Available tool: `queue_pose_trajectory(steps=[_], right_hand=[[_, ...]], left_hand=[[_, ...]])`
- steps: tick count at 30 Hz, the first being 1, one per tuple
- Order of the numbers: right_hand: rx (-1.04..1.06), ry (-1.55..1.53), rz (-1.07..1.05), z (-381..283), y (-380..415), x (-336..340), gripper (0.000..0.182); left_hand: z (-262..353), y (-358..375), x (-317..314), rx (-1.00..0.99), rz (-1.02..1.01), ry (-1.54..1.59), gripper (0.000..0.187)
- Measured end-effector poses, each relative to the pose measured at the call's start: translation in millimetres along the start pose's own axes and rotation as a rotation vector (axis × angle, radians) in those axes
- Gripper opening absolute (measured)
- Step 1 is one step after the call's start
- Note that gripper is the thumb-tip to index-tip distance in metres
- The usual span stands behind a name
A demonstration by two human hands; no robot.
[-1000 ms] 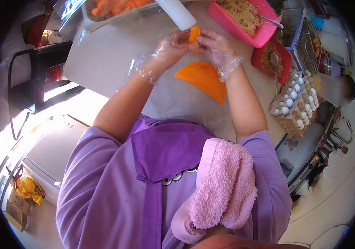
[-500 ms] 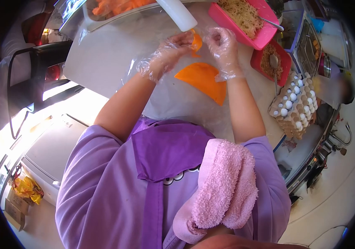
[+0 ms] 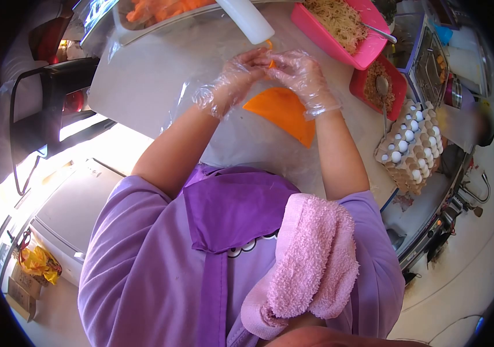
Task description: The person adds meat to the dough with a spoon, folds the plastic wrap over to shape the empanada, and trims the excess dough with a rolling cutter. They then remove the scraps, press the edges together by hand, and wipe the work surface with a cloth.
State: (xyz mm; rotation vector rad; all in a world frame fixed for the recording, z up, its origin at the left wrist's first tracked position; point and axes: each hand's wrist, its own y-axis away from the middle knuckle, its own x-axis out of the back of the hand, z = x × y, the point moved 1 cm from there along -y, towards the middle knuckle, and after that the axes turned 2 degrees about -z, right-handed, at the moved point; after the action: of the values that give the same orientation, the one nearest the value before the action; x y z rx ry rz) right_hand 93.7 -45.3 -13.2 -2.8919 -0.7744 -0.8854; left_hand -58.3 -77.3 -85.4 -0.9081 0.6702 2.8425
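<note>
With the clock centred on the two hands and twelve pointing away from the wearer, a pink towel (image 3: 316, 266) hangs over the right shoulder, toward half past five, beside a purple apron (image 3: 232, 208). Nearer the hands, just before six o'clock, an orange half-round sheet (image 3: 284, 113) lies flat on the grey surface (image 3: 143, 87), its curved edge facing outward. At the centre, the left hand (image 3: 238, 72), in a clear plastic glove, pinches a small orange piece (image 3: 272, 64) between its fingertips; the right hand (image 3: 300, 70), gloved likewise, meets it from three o'clock, its fingertips closed on the same piece. At four o'clock stand stacked egg trays (image 3: 417, 162), the top one partly filled with white eggs (image 3: 409, 135). Past three o'clock sits a red container (image 3: 395, 98) of brown crumbly filling with a spoon (image 3: 383, 87) in it. At two o'clock is a pink container (image 3: 368, 56) of pale shreds; at eleven, a white cylinder (image 3: 250, 20) ends just beyond the fingers; farther off, at ten, a clear tray (image 3: 121, 33) holds orange chunks (image 3: 160, 10)
</note>
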Motion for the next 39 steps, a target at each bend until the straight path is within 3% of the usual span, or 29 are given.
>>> queue_pose_trajectory(steps=[5, 10, 17, 19, 22, 25, 28, 32, 39], right_hand=[[0.052, 0.075, 0.035, 1.5, -0.1, -0.4, 0.029], [0.288, 0.338, 0.117, 0.6, 0.3, -1.1, 0.026], [0.23, 0.35, 0.134, 4.7, 1.9, -1.4, 0.025], [0.033, 0.048, 0.123, 9.0, 3.0, -1.0, 0.025], [-0.102, -0.205, 0.139, 16.6, 3.3, -3.5, 0.022], [0.068, -0.02, 0.169, 16.5, 3.0, 0.2, 0.025], [0.093, 0.113, 0.173, 2.0, 5.7, 4.0, 0.028], [0.096, 0.028, 0.172, 0.0, 6.0, -3.5, 0.029], [0.215, 0.147, 0.22, 3.4, 3.9, -6.5, 0.029]], left_hand=[[-1.8, 1.3, -2.6, -0.034, 0.026, 0.012, 0.052], [4.5, 5.5, -10.1, -0.051, 0.045, -0.01, 0.05], [7.6, 6.3, -17.7, -0.077, 0.1, -0.118, 0.05], [7.2, 5.7, -17.1, -0.035, 0.113, -0.133, 0.05], [3.7, 3.4, -14.4, -0.04, 0.108, -0.071, 0.049], [2.3, 2.0, -13.1, -0.003, 0.133, -0.056, 0.048], [-1.5, 0.4, -11.6, -0.004, 0.142, 0.002, 0.048], [-4.7, -0.7, -10.9, 0.005, 0.129, 0.018, 0.048], [-0.1, 3.9, -17.3, -0.019, 0.129, 0.022, 0.05]])
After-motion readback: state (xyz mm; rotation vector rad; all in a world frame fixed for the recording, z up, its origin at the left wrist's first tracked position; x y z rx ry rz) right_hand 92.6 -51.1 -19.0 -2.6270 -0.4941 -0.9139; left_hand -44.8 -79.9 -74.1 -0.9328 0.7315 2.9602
